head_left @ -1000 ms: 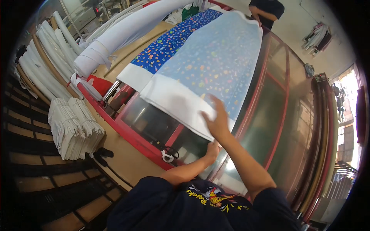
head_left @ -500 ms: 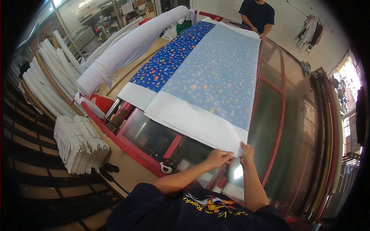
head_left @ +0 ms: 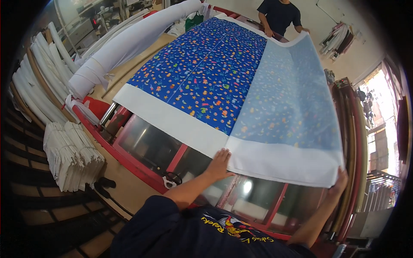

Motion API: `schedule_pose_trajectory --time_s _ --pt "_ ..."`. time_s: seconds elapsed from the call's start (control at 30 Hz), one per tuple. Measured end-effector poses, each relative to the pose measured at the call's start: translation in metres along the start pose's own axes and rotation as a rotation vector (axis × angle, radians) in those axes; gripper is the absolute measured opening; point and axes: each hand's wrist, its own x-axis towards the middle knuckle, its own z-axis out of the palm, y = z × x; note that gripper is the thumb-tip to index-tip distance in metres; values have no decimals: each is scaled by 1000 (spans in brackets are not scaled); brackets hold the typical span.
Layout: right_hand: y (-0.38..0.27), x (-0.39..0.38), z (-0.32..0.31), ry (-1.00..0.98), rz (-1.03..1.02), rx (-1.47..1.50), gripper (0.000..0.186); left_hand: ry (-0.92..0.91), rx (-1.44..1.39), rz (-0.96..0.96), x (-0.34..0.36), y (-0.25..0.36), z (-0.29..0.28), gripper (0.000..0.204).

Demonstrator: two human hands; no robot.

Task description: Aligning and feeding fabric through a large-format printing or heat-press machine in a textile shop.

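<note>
The left hand (head_left: 219, 164) is reaching forward from the lower edge, its arm slanting up and to the right, and it is lying with its fingers stretched out on the white border of a big blue cloth with tiny colourful pictures (head_left: 202, 86). It is pressing there and not grabbing anything. The right hand (head_left: 339, 184) is reaching far out to the right, its arm leaning outward, and it is pinching the near right corner of the cloth. The cloth is spreading over a glass-topped table with a red frame (head_left: 148, 142). Its long way is running from the two hands toward the far end, tilting a little to the right, and its near white border is slanting down from left to right. The left part is showing bright blue, while the right part is showing its pale back. At the far end, another person in a dark shirt (head_left: 279, 17) is holding up the far right corner. A fat white roll (head_left: 129, 49) is lying along the left side.
</note>
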Motion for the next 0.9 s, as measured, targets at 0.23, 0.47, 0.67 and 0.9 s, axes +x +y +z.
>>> schedule_pose_trajectory --time_s 0.23,0.47,0.67,0.9 --pt "-176 -44 291 -388 -527 -222 27 128 -534 -48 14 48 37 54" --pt "-94 -141 604 -1312 -562 -29 49 -211 -874 -716 13 36 66 66" --pt "-29 -246 563 -1477 -990 18 51 264 -2043 -616 -8 17 57 52" --pt "145 -150 370 -523 -510 -707 70 376 -1902 -912 10 21 28 45"
